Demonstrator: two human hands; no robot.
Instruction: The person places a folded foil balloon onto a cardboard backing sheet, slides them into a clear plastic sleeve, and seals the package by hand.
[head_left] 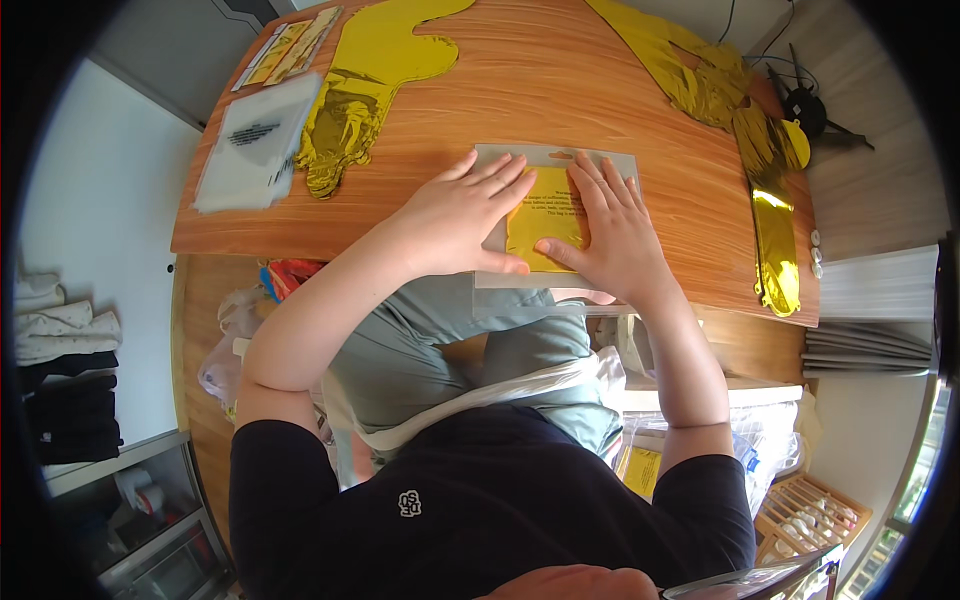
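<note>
A transparent plastic bag (490, 156) with a hang hole and small dark print lies at the table's near edge, its lower end sticking out over my lap. Inside it is a flat, folded piece of gold foil (540, 240). My left hand (470, 215) rests flat on the left side of the bag, fingers stretched and thumb by the foil's lower left corner. On the right side my right hand (620, 225) lies flat too, its fingers spread and its thumb over the foil. Neither hand grips anything.
The wood-grain table (530, 90) also bears a stack of transparent bags (240, 150), printed packets (290, 50), a gold foil balloon (390, 50) and more gold foil balloons (700, 80). A black stand (803, 105) with cables stands at the far right; small white round things (816, 255) sit at the right edge.
</note>
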